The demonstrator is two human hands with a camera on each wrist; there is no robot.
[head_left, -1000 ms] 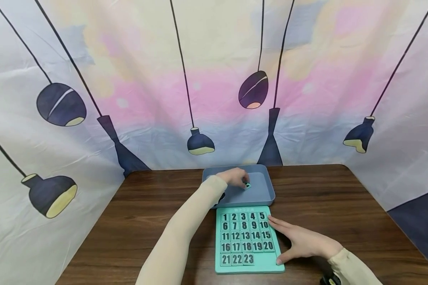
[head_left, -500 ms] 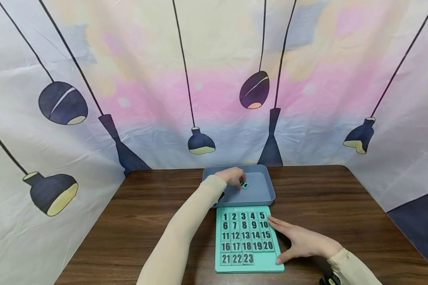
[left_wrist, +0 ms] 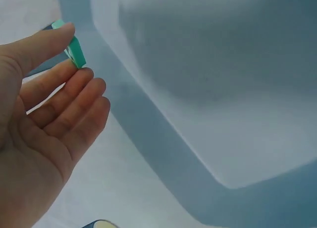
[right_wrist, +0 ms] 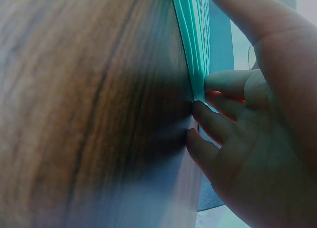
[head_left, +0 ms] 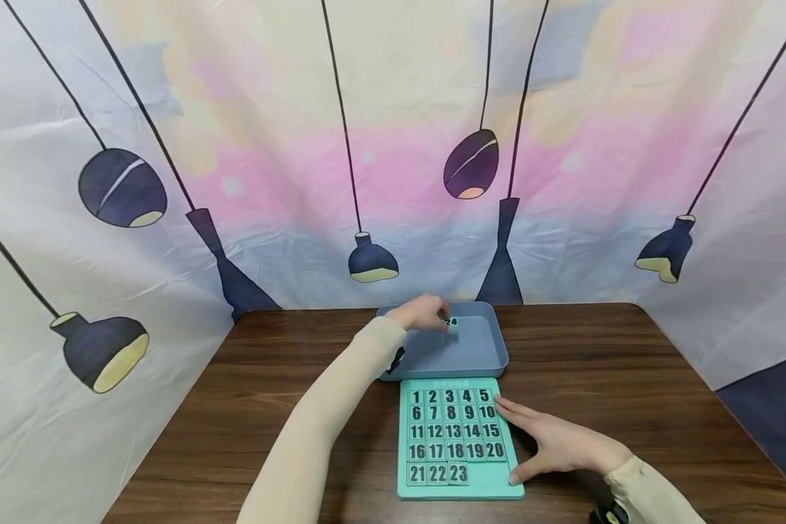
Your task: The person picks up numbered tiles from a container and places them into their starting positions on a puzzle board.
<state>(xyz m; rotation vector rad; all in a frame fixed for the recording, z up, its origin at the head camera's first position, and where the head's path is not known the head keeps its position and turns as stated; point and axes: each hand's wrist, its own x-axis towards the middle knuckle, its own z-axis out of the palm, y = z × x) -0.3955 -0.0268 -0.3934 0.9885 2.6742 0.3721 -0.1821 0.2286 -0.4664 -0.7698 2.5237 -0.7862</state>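
Between thumb and fingertips, my left hand (head_left: 421,313) pinches a small turquoise number tile (head_left: 453,322) marked 24, held over the blue-grey tray (head_left: 501,349). The left wrist view has the same tile (left_wrist: 75,52) edge-on at the thumb tip, the other fingers loosely bent. A turquoise number board (head_left: 491,477) lies on the table in front of the tray, with tiles 1 to 23 in rows and a bare spot at its lower right. My right hand (head_left: 557,442) rests at the board's right edge, thumb and fingers spread and touching it.
The brown wooden table (head_left: 268,407) extends to both sides of the board and tray. Behind it hangs a cloth backdrop (head_left: 406,182) printed with lamps. The tray's near wall stands close against the board's top edge.
My left hand has moved slightly up and away with the tile, which has turned so that 24 reads level. My right hand stays at the board's edge.
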